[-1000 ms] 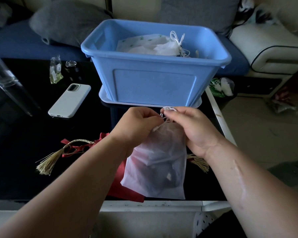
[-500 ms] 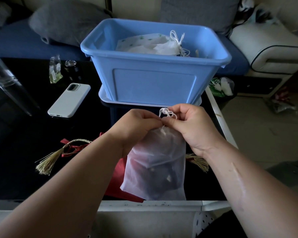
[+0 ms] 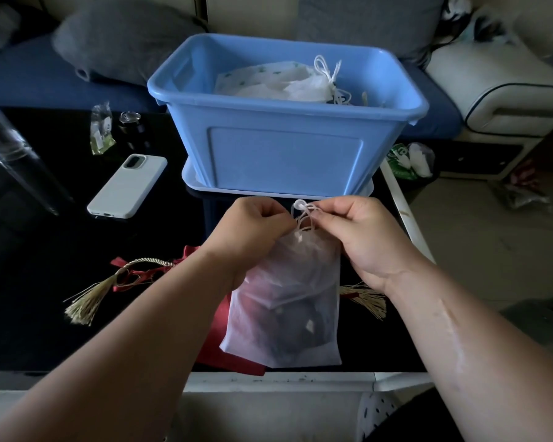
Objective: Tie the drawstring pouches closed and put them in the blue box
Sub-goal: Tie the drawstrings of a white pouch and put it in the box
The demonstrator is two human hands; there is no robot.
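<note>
Both hands are curled nearly closed at the gathered neck of a translucent white fabric drawstring pouch (image 3: 284, 301): my left hand (image 3: 253, 231) pinches the neck and cord on one side, my right hand (image 3: 361, 237) pinches the thin white drawstring cord (image 3: 304, 212), its loop poking up between my thumbs. Beyond them, the blue rectangular plastic box (image 3: 284, 154) stands on the glossy black bench (image 3: 45, 250), smooth-walled with a rolled rim, already holding crinkled white pouches (image 3: 278, 84). My pouch hangs limp, dark lumps showing through, over a flat red cloth pouch with straw-coloured tassels (image 3: 87, 301). A pale grey phone (image 3: 128, 186) lies face down, left of the box.
</note>
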